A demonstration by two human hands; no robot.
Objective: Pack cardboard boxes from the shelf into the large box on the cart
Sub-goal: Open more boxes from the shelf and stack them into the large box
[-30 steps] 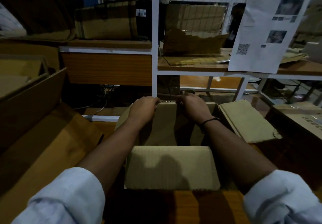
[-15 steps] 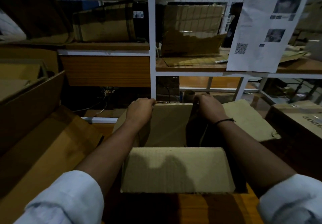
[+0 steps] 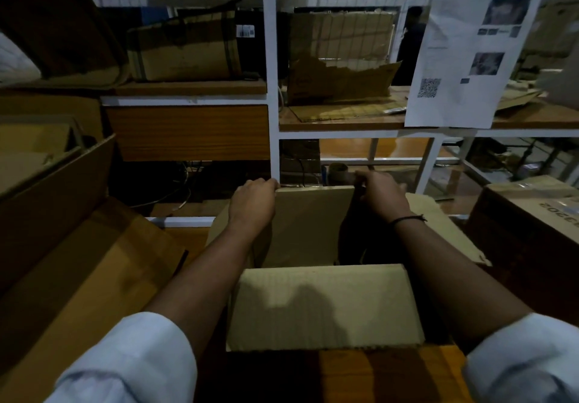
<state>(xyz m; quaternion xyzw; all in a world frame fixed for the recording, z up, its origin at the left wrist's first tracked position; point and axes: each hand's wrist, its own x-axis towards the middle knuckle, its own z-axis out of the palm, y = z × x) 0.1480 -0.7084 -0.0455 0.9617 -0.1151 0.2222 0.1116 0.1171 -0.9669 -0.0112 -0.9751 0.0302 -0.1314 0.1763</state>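
Open cardboard box (image 3: 313,230), centre foreground, on a wooden surface (image 3: 360,377) in front of the white shelf frame (image 3: 270,89). Near flap (image 3: 324,305) folded out toward the viewer; right flap (image 3: 445,230) splayed outward; far flap (image 3: 313,211) upright.

Left hand (image 3: 252,203): fingers curled over the far flap's top left corner, gripping it. Right hand (image 3: 380,194): closed at the flap's top right corner; whether it pinches the edge cannot be told. Black band on the right wrist.

Shelf stock: strapped cardboard box (image 3: 185,48) bearing a barcode label (image 3: 245,31), upper left bay; torn cardboard box (image 3: 341,58), upper right bay.

Paper sheet (image 3: 470,58) hanging from the frame: QR code and photos, text too small to read.

Large open box (image 3: 62,230) at left. Box at right (image 3: 529,214), printed characters inverted, partly cut off.
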